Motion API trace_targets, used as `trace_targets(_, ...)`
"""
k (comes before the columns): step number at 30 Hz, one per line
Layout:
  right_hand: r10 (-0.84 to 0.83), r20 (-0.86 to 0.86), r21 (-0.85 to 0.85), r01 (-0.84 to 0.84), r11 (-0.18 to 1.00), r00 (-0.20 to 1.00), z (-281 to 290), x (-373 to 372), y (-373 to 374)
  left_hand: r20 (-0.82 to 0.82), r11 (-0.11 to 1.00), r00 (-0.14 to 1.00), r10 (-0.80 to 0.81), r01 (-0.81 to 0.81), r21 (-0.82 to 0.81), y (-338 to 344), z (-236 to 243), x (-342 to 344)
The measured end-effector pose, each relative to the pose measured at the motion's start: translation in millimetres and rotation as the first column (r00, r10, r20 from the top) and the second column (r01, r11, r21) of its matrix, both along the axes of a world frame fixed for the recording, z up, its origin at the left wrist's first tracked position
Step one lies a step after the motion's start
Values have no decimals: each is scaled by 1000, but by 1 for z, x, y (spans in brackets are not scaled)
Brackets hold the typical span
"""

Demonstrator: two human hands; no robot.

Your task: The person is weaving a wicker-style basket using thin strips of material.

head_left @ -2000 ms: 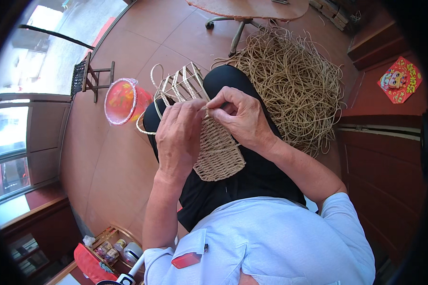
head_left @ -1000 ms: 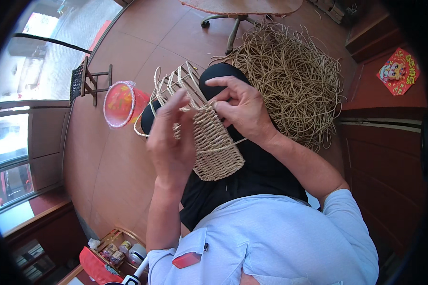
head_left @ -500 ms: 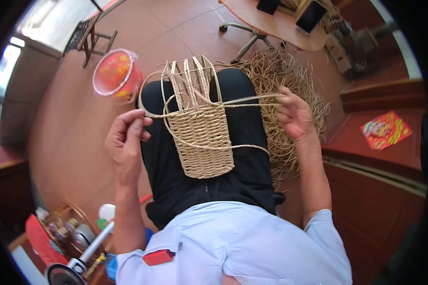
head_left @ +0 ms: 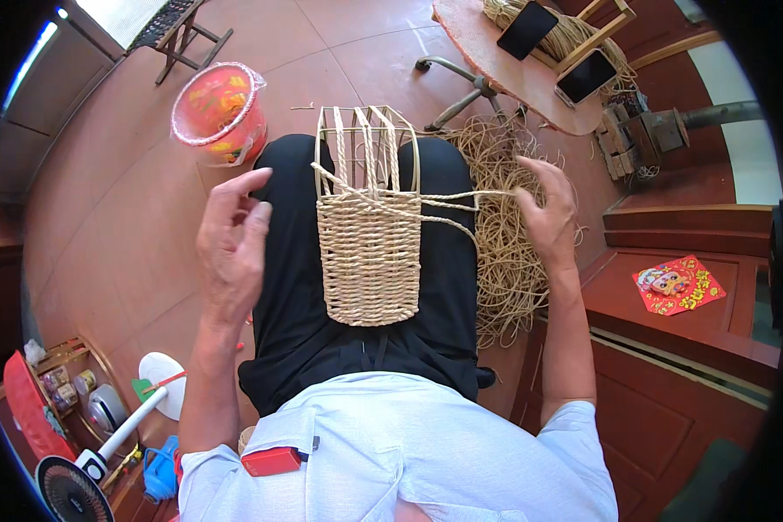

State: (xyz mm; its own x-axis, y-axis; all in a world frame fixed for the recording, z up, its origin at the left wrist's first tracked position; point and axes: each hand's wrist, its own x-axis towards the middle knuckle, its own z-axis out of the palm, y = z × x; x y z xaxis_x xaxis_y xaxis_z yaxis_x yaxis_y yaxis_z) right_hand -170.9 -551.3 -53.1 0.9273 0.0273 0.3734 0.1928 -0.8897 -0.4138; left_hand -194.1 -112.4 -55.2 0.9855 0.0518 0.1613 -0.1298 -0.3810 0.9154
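A half-woven straw basket (head_left: 370,265) lies on my lap, its lower part tightly woven and its upper stakes (head_left: 365,143) bare and upright. Twisted straw cords (head_left: 451,202) trail from the weaving edge to the right, across my black trousers. My left hand (head_left: 233,244) hovers left of the basket, thumb and fingers apart, holding nothing. On the other side, my right hand (head_left: 551,217) is open too, its fingers spread. One cord's end lies close to the right thumb; whether they touch is unclear.
Loose straw cords (head_left: 505,270) are heaped on the floor at right. A red bucket (head_left: 217,117) stands beyond my left knee. Far right is a table (head_left: 470,52) with two phones; a small fan (head_left: 74,491) and a wooden tray of items (head_left: 78,357) are at lower left.
Both hands have let go of the strands they were pulling apart and opened. The loop at the basket's left is gone, and the cords now lie to the right.
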Motion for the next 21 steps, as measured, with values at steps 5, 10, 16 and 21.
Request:
trace_targets(5,350,-38,-22,-351,936,936,31,6,87,243,972,964,-109,52,228,-37,24,16)
trace_targets(10,439,-50,-6,-440,898,897,19,10,98,88,977,973,-215,213,28,-30,17,28)
trace_targets(16,400,-224,270,-337,902,889,27,9,90,-274,804,952,138,-269,-530,80,-41,58)
trace_targets(21,396,-313,312,-300,901,863,36,15,79,-458,677,847,268,-504,-537,176,-72,65)
